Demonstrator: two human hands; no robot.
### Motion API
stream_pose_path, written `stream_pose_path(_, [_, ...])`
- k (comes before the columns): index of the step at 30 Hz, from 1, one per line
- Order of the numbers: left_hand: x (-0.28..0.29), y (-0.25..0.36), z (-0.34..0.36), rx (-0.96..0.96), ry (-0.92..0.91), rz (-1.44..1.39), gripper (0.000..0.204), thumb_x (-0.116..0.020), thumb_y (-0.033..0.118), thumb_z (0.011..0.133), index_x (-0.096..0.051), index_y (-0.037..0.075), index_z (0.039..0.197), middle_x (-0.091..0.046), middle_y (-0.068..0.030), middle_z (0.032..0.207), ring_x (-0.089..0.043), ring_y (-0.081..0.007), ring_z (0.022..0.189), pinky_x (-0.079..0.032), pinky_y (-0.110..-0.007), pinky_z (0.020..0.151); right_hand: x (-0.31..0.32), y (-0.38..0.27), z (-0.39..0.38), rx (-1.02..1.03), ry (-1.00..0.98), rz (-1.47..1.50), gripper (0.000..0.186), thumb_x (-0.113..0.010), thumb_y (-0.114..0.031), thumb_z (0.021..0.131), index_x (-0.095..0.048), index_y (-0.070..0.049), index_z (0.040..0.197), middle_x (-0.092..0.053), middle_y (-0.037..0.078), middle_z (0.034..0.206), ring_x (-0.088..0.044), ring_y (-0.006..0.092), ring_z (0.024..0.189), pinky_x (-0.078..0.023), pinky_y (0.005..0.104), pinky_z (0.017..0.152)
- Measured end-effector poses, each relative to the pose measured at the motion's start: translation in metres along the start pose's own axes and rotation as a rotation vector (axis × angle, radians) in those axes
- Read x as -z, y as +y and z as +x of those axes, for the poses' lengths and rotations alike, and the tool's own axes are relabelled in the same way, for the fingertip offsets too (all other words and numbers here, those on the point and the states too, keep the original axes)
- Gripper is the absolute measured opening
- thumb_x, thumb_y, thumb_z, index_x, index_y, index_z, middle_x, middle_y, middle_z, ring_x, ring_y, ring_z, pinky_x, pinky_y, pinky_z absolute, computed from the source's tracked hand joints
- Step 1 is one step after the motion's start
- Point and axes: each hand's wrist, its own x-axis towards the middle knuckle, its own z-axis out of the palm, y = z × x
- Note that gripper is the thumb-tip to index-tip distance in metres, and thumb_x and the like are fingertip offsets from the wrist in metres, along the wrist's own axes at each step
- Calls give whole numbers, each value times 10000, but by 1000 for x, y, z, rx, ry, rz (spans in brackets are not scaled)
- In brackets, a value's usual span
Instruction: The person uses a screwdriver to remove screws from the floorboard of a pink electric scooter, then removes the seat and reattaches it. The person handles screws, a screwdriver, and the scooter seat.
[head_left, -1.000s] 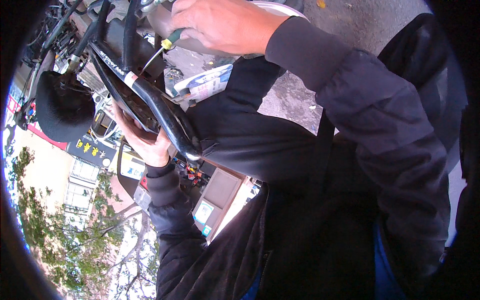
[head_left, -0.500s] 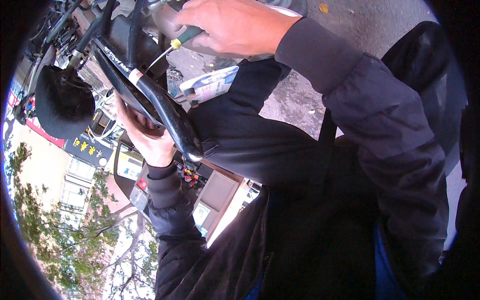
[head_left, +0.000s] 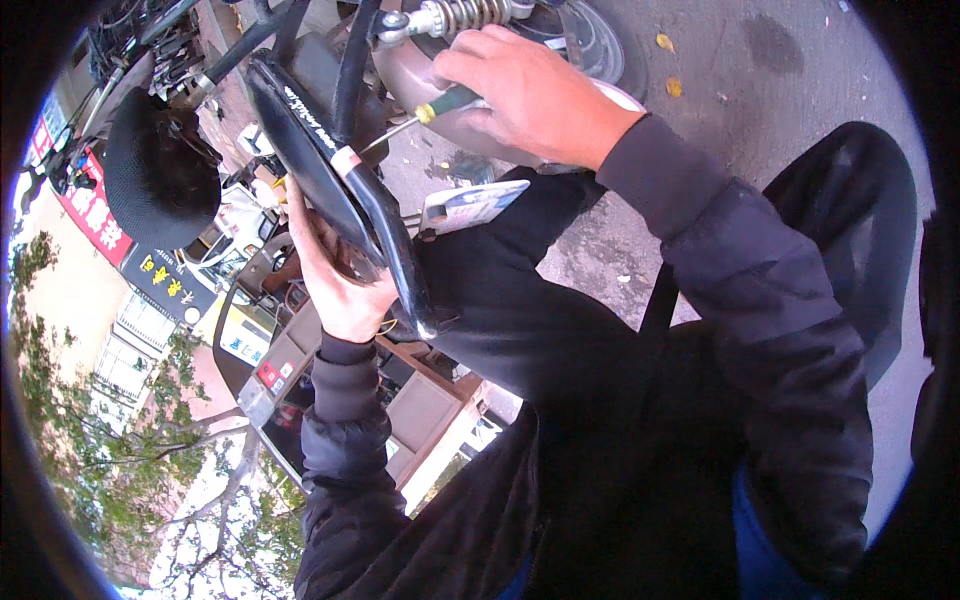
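In my right hand (head_left: 535,95) is a screwdriver (head_left: 452,103) with a green and yellow handle, its fingers closed round the grip. The thin shaft points down-left to a pale band on a bent black metal tube (head_left: 385,215); whether the tip touches anything is hard to see. My left hand (head_left: 345,285) is closed on the lower end of a long black panel (head_left: 305,150) lying along that tube, with most fingers hidden behind it. White lettering runs along the panel's edge.
A black saddle (head_left: 160,170) is at the left. Beyond my right hand are a coil-spring shock absorber (head_left: 465,17) and a wheel (head_left: 605,45). A pale printed plate (head_left: 475,207) sits beside my leg. Street signs, a tree (head_left: 150,450) and a brown cabinet (head_left: 425,410) stand around.
The bike parts and both hands have shifted right and slightly down in the picture, bringing the shock absorber and wheel into view. Both grips look the same.
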Motion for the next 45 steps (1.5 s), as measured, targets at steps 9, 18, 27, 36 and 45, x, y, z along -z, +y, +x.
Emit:
stream_pose_path(9, [0, 10, 1, 59, -6, -137, 1369, -980, 96, 676, -91, 46, 1716, -459, -190, 1576, -559, -273, 1385, -442, -403, 1198, 12, -4, 1, 5, -84, 56, 364, -751, -60, 897, -678, -14, 1251, -623, 146, 1196, -599, 358, 1155, -496, 442, 1027])
stream_pose_path(18, [15, 9, 4, 136, -115, -325, 1479, -1074, 217, 606, -106, 65, 1713, -447, -174, 1609, -547, -277, 1417, -440, -429, 1208, 22, -10, 7, 7, -121, 94, 316, -773, -69, 890, -647, -21, 1176, -615, 156, 1207, -603, 381, 1157, -502, 460, 1015])
stream_pose_path(27, [22, 9, 6, 32, -136, -283, 1417, -1047, 199, 673, -90, 28, 1703, -460, -201, 1586, -507, -266, 1445, -386, -422, 1239, 30, -15, 12, 0, -192, 141, 320, -782, -53, 872, -663, 13, 1162, -638, 187, 1200, -592, 407, 1148, -491, 483, 1013])
stream_pose_path(36, [21, 7, 5, 46, -107, -253, 1390, -1055, 219, 655, -154, 0, 1690, -435, -212, 1604, -494, -281, 1453, -378, -425, 1246, 25, -12, 18, -17, -214, 94, 315, -829, -69, 825, -677, 9, 1088, -640, 159, 1096, -606, 388, 1106, -503, 457, 977])
stream_pose_path(45, [19, 4, 3, 26, -111, -296, 1369, -1038, 207, 690, -138, 28, 1705, -443, -217, 1613, -500, -292, 1459, -376, -426, 1252, 31, -11, 22, -83, -269, 224, 291, -834, -68, 810, -693, 6, 1054, -643, 166, 1052, -619, 388, 1049, -497, 462, 932])
